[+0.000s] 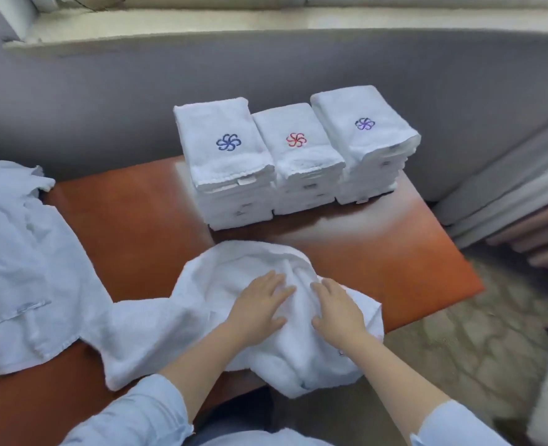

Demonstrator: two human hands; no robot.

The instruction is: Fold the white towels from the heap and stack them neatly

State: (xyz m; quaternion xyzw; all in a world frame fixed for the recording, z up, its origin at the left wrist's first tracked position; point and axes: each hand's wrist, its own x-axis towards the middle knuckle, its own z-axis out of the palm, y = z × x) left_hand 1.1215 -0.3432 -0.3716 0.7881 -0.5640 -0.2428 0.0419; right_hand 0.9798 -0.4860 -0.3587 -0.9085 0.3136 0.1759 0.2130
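A rumpled white towel [234, 265] lies at the near edge of the brown table [131, 220], partly hanging over the front. My left hand [259, 307] and my right hand [340, 310] rest flat on it side by side, fingers straight, a raised crease between them. At the back of the table stand three stacks of folded white towels: the left stack [224, 165] with a blue flower emblem, the middle stack [301, 159] with a red one, the right stack [366, 143] with a purple one. A heap of unfolded white towels [18, 252] lies at the left.
A grey wall [266, 69] and a window ledge [201, 24] run behind the table. A ribbed radiator [523, 207] stands at the right, above patterned floor [459, 342]. Bare tabletop shows between the heap and the stacks.
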